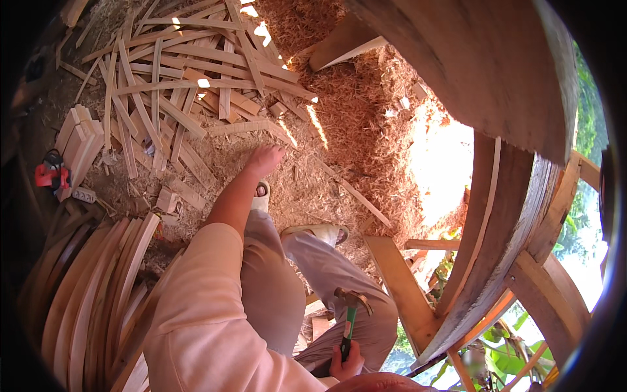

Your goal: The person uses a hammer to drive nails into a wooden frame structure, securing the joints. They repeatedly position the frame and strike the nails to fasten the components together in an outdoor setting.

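Observation:
My right hand (347, 363), low in the picture, is wrapped round the handle of a claw hammer (350, 321). The hammer stands head up in front of my right thigh, its grip green and black and its claw metal dark. My left arm reaches forward over the ground, and my left hand (266, 159) is closed at its end. Its fingers are curled under, so what they hold, if anything, is hidden. Just beyond that hand a pale, bent wood strip (245, 127) lies on the shavings.
A tangled pile of wood strips (196, 62) covers the far left. Curved planks (91, 307) stand stacked at near left, below a red power tool (52, 175) and a white power strip (83, 194). A large curved timber frame (486, 215) rises at right. Wood shavings (353, 124) cover the ground.

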Motion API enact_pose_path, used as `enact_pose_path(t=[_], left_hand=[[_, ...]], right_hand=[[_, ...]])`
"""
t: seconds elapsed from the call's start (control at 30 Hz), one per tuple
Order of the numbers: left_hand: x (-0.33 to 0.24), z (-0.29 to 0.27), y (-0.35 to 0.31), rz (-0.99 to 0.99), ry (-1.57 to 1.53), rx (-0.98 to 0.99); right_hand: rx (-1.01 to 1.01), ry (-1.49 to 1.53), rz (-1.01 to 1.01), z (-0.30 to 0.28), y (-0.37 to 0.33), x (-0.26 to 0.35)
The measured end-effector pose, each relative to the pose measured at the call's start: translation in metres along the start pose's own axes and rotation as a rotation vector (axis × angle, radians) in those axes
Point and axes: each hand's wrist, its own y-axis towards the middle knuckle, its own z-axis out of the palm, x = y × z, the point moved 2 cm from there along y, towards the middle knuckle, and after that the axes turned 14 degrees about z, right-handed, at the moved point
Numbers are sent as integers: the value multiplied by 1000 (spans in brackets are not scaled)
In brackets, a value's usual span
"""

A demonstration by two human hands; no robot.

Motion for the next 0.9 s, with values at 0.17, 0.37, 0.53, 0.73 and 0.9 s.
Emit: enact_pose_path(t=[0.17, 0.37, 0.53, 0.73, 0.9], left_hand=[[5, 8, 0, -4, 47, 174], [-5, -4, -3, -42, 28, 114], [-33, -63, -19, -135, -106, 130], [-55, -131, -76, -201, -254, -94], [6, -175, -106, -168, -238, -113]], right_hand=[[-91, -30, -63, 10, 5, -20], [-68, -4, -29, 14, -3, -7], [72, 38, -61, 1, -12, 22], [325, 260, -209, -26, -13, 58], [381, 306, -397, -25, 65, 121]])
